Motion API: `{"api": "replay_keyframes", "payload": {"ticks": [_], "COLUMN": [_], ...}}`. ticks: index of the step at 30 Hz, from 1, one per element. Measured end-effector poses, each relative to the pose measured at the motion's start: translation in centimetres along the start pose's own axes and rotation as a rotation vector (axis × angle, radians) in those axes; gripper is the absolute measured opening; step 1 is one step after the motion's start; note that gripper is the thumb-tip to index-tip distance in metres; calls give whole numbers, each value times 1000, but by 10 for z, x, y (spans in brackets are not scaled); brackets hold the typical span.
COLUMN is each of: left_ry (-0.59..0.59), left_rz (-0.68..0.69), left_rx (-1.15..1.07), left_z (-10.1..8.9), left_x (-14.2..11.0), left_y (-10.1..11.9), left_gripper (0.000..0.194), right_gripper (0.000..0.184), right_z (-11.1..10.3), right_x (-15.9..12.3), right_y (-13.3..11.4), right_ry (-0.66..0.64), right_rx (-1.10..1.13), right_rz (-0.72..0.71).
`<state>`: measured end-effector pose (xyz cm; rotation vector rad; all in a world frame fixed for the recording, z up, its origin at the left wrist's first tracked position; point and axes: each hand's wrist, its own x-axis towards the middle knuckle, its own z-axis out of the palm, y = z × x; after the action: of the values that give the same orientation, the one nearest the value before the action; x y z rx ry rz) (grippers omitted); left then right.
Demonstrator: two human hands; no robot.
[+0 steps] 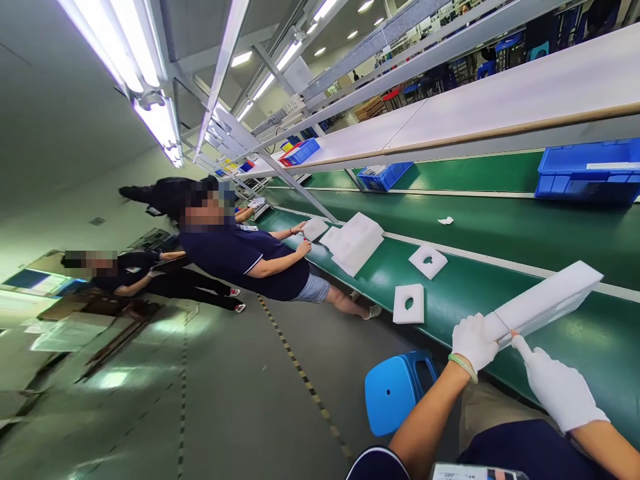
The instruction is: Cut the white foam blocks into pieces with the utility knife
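Far left: floor w/ dark clutter, 2 co-workers in navy shirts; the nearer one's hands (301, 239) rest on white foam at the green table (480, 233), next to a foam stack (356, 243). Mid: blue stool (395, 392) on the floor by the table edge; 2 square foam pads w/ round holes, one near the edge (409, 304), one further in (428, 261), apart from each other. Then wearer's left hand (473, 341), white glove, green bangle at wrist, closed around the near end of a long foam block (547, 298) tilted above the table. Right hand (557, 390), gloved, index finger out touching the block's underside, not gripping. Far right: blue bin (590, 172) on the upper belt. No readable labels or writing anywhere
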<state>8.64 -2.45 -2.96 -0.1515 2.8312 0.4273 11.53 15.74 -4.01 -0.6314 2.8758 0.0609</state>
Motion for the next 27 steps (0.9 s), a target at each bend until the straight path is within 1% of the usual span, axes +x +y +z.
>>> {"api": "replay_keyframes", "payload": {"ticks": [4, 10, 15, 20, 23, 25, 27], "left_ry": [-11, -15, -13, -8, -13, -11, -5], "left_rz": [13, 9, 8, -18, -16, -13, -14], "left_rx": [-4, -12, -27, -62, -97, -134, -192], "left_z": [0, -1, -3, -6, -10, -11, -13], "left_x": [-1, -3, -2, 2, 4, 5, 7], "left_y": [1, 1, 1, -1, -2, -2, -3], "left_gripper": [48, 51, 50, 50, 48, 48, 48], "right_gripper": [67, 67, 74, 69, 71, 73, 70], "right_z": [7, 9, 18, 13, 13, 16, 17], "right_x": [-6, 1, -3, 9, 15, 10, -5], "right_y": [3, -3, 4, -1, -1, 4, 12], "right_ry": [10, 27, 31, 18, 26, 26, 45], "right_rx": [-16, -29, -40, -27, 4, 53, 127], "right_rz": [-13, -4, -24, -2, -14, -14, 13]}}
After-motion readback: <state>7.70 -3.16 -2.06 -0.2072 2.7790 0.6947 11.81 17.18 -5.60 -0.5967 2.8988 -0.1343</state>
